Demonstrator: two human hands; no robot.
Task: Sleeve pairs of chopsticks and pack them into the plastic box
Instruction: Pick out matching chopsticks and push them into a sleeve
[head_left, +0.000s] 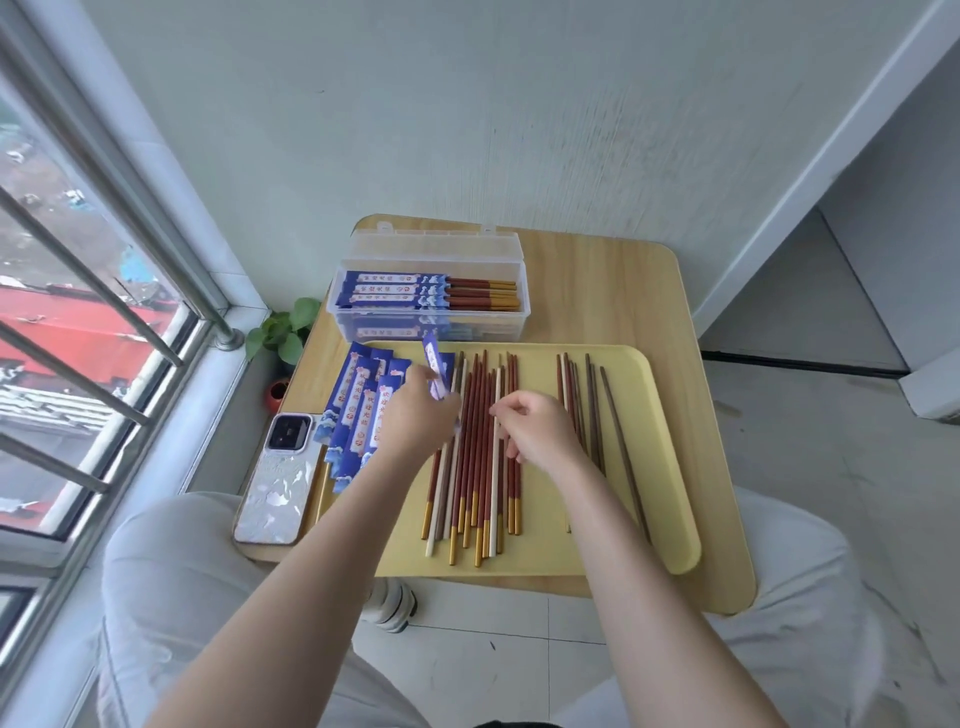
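left hand (415, 415) pinches a blue sleeve (436, 371) above the tray (665, 467) | right hand (537, 428) fingers curl onto a white chopstick (496, 452) in the pile | pick a matching pair, align tips, slide in straight | box (431, 306) open behind, part filled

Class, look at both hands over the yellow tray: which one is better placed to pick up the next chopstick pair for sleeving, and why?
The right hand. Its fingers already rest on the loose chopsticks in the tray, while the left hand holds a blue sleeve, so it is occupied.
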